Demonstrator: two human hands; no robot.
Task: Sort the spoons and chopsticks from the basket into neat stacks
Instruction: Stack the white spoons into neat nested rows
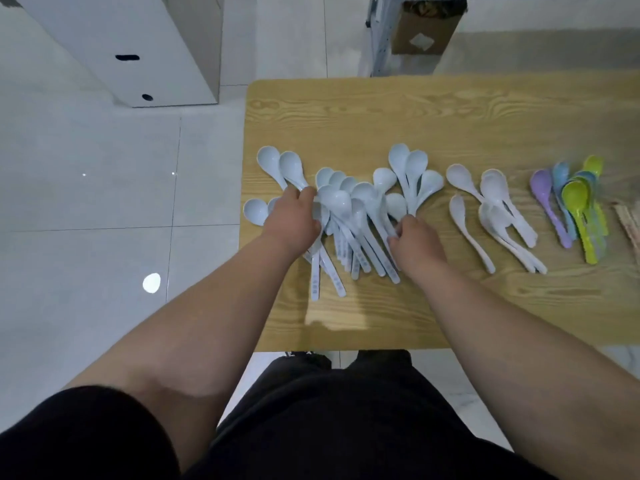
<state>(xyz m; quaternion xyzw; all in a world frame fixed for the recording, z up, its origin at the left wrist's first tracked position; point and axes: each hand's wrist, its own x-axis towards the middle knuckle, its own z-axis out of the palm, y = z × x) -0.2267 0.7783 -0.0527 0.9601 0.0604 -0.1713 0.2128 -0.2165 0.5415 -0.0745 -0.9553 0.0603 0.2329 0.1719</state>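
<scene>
While both hands work the same loose heap of pale blue spoons (349, 209) at the middle of the frame, the nearest hazard sits at the left rim of the surface (346, 112). The left hand (294, 216) has its grip closed, fingers curled round handles at the left flank of the heap. The right hand (414, 237) has its fingers curled too, pinching handles at the heap's right flank. The handles cross one another at many angles, so lifting or dragging any one bundle would likely tug its neighbours along.

Two stray spoons (256, 209) lie just left of the left hand with their bowls almost at the rim. A sideways sweep of that wrist could nudge them off onto the tiled floor (104, 202). Smooth plastic on smooth wood probably slides readily, which makes that more likely.

To the right, the white spoons (498, 209) lie near the right forearm, only roughly nested, and an outward swing of the elbow could scatter them. The fan of three spoons (412, 174) just above the right hand could be knocked askew if that hand draws toward the body. The coloured spoons (575, 209) and the chopsticks (628, 223), cut off at the right edge of the frame, are well apart from either hand and look safe. No basket is in view.
</scene>
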